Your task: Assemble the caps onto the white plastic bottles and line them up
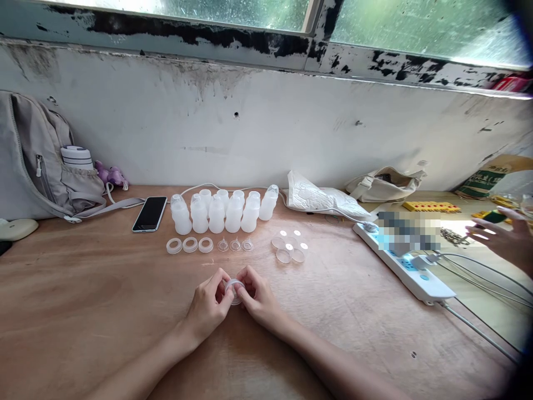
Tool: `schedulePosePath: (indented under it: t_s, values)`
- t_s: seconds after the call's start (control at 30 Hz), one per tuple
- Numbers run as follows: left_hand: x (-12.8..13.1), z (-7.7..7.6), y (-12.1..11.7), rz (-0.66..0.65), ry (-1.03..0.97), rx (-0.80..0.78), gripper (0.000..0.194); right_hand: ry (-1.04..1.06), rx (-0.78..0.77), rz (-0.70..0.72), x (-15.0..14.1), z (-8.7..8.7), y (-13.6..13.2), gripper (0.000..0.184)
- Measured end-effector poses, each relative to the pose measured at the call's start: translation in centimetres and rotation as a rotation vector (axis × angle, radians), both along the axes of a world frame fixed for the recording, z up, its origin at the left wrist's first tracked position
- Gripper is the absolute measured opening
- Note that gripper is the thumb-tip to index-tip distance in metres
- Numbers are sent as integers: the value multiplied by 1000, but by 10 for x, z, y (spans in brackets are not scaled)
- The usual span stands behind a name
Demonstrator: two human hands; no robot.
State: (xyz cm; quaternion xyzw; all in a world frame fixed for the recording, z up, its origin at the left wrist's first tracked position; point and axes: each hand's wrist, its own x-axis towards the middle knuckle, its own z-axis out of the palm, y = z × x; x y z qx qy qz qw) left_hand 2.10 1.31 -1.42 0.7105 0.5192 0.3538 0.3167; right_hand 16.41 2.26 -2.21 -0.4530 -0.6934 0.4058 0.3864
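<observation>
My left hand (209, 303) and my right hand (261, 300) meet low over the table, fingers closed around a whitish bottle collar ring (234, 283). Clear material shows beneath it; whether a nipple sits inside is hidden by my thumbs. Beyond them lies a row of three loose collar rings (190, 245), beside three clear bottle nipples (235, 244). Several translucent round covers (283, 255) lie in a cluster to the right. Behind these stand several frosted baby bottles (216, 214); the ones at the row's two ends have clear domed tops.
A phone (150, 214) and a grey backpack (39, 161) are on the left. At right lie a white power strip (410, 272) with cables, a padded white bag (325, 197) and a beige pouch (387, 186). Another person's hand (506, 236) holds something green at far right.
</observation>
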Motion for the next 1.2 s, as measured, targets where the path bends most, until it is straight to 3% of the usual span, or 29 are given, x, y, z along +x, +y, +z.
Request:
schedulePosePath:
  t_s: [0.27, 0.37, 0.47, 0.57, 0.8, 0.97, 1.2]
  values:
    - [-2, -1, 5, -33, -93, -85, 6, 14, 38, 30, 2, 4, -3, 9]
    - [-5, 0, 8, -5, -128, -48, 8, 203, -97, 117, 4, 7, -3, 20]
    - [-8, -3, 10, -13, -219, -44, 9, 458, -294, 98, 3, 6, 1, 35]
    - [-8, -8, 12, -63, -313, -58, 11, 564, -397, 100, 2, 2, 7, 40]
    - [-5, -10, 17, -64, -403, -172, 18, 381, -264, 44, 6, 2, 8, 28]
    - [-6, -6, 18, -69, -393, -163, 18, 248, -175, 40, 8, 3, 5, 21]
    - [-8, -7, 21, -98, -391, -231, 18, 255, -184, 33, 10, 5, 9, 22]
